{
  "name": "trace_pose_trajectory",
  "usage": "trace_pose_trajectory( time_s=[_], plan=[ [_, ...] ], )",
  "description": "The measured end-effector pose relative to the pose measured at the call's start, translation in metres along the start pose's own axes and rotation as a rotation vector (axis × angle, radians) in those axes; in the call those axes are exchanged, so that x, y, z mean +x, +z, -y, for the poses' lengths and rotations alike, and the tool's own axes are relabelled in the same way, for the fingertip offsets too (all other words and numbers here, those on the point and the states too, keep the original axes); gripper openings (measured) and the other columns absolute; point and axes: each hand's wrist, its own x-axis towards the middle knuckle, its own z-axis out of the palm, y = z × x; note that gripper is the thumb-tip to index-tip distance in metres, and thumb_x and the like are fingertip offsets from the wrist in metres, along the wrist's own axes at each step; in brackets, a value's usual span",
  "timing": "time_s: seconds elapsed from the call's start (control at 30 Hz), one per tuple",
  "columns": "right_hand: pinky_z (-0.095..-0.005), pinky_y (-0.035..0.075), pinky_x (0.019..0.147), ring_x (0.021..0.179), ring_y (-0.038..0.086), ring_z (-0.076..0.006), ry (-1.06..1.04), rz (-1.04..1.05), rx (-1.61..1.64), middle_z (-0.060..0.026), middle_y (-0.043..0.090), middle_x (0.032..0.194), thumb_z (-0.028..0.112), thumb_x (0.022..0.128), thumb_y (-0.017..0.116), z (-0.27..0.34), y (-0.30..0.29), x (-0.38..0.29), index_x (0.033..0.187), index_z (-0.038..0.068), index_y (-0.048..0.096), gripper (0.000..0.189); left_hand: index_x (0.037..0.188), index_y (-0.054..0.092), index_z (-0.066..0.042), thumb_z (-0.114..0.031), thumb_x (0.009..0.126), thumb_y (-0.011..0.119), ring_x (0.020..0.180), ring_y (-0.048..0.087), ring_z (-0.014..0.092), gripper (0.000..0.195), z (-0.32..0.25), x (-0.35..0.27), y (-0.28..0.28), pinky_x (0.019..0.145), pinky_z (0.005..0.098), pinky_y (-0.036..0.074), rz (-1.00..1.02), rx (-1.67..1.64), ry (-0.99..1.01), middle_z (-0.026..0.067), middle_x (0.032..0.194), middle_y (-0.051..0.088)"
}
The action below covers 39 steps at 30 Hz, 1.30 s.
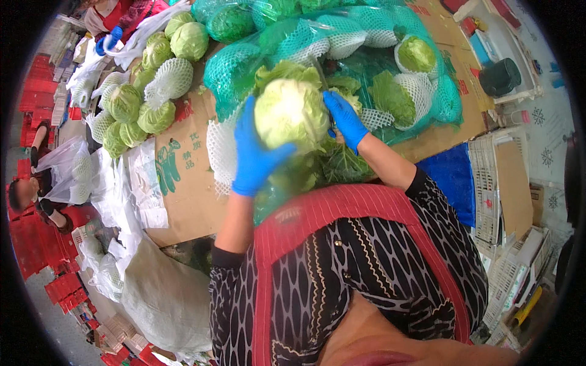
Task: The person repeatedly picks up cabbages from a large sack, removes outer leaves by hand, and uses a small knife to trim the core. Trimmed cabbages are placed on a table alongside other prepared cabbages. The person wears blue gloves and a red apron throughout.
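A pale green cabbage head (pixel 290 114) is held up in front of me, its stem end facing the camera. My left hand (pixel 258 153), in a blue glove, grips it from the left and below, thumb spread across the lower side. At its right edge is my right hand (pixel 347 120), also blue-gloved, with fingers curled around a thin knife-like tool (pixel 322 75) that is mostly hidden. Loose outer leaves (pixel 345 162) lie beneath that hand. Behind the cabbage spreads an open green plastic bag (pixel 352 64) holding cabbages in white foam nets.
Cabbages (pixel 126 103), some in foam nets, are piled at left on printed cardboard (pixel 192 183). White plastic bags (pixel 112 183) hang along the left edge. Another person's blue-gloved hand (pixel 110 41) holds a bag at upper left. White plastic crates (pixel 487 183) stand at right.
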Motion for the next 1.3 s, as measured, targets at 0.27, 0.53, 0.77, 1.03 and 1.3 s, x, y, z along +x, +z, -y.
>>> trace_pose_trajectory(
  time_s=[0.27, 0.53, 0.77, 1.03, 1.3],
  plan=[
    [-0.0263, 0.051, 0.066, 0.088, 0.059, -0.0085, -0.080, 0.207, -0.092, -0.0039, 0.062, 0.109, 0.029, 0.100, 0.061, 0.004, -0.010, -0.019, 0.131, 0.010, 0.054, 0.037, 0.158, 0.020, -0.006, -0.006, 0.082, 0.061, 0.143, 0.033, 0.028, 0.087, -0.016, -0.003, -0.015, 0.116, 0.0381, 0.032, 0.041, -0.536, -0.085, 0.0155, 0.156, 0.031],
    [-0.0323, 0.047, 0.094, 0.105, 0.058, -0.0171, -0.417, 0.276, -0.461, -0.0062, 0.062, 0.126, 0.022, 0.092, 0.070, -0.021, -0.012, -0.019, 0.138, 0.008, 0.052, 0.051, 0.156, 0.023, -0.003, -0.011, 0.077, 0.064, 0.147, 0.026, 0.035, 0.090, 0.044, -0.037, 0.000, 0.121, 0.0418, 0.023, 0.254, -0.025, -0.136, 0.0217, 0.156, 0.028],
    [-0.0336, 0.047, 0.099, 0.115, 0.060, -0.0231, -0.401, 0.275, -0.675, -0.0106, 0.064, 0.127, 0.027, 0.079, 0.084, -0.011, 0.004, -0.024, 0.134, 0.005, 0.055, 0.066, 0.156, 0.022, 0.000, -0.013, 0.077, 0.065, 0.148, 0.023, 0.041, 0.090, 0.035, -0.023, 0.007, 0.122, 0.0442, 0.021, 0.293, 0.145, -0.062, 0.0276, 0.156, 0.026],
    [-0.0334, 0.046, 0.101, 0.120, 0.054, -0.0153, -0.314, 0.317, -0.201, -0.0056, 0.059, 0.134, 0.013, 0.087, 0.074, -0.056, -0.051, 0.014, 0.137, 0.007, 0.055, 0.053, 0.145, 0.048, -0.006, 0.003, 0.083, 0.054, 0.132, 0.053, 0.033, 0.063, 0.091, -0.020, -0.018, 0.110, 0.0370, 0.039, 0.149, 0.176, -0.063, 0.0233, 0.138, 0.057],
    [-0.0353, 0.048, 0.099, 0.116, 0.059, -0.0194, -0.159, 0.077, -0.311, -0.0056, 0.064, 0.126, 0.021, 0.089, 0.074, -0.029, -0.063, -0.012, 0.133, 0.008, 0.058, 0.049, 0.146, 0.046, -0.003, 0.002, 0.086, 0.058, 0.122, 0.056, 0.020, 0.061, 0.110, -0.013, -0.032, 0.102, 0.0315, 0.046, -0.019, -0.143, -0.515, 0.0105, 0.134, 0.059]
  ],
)
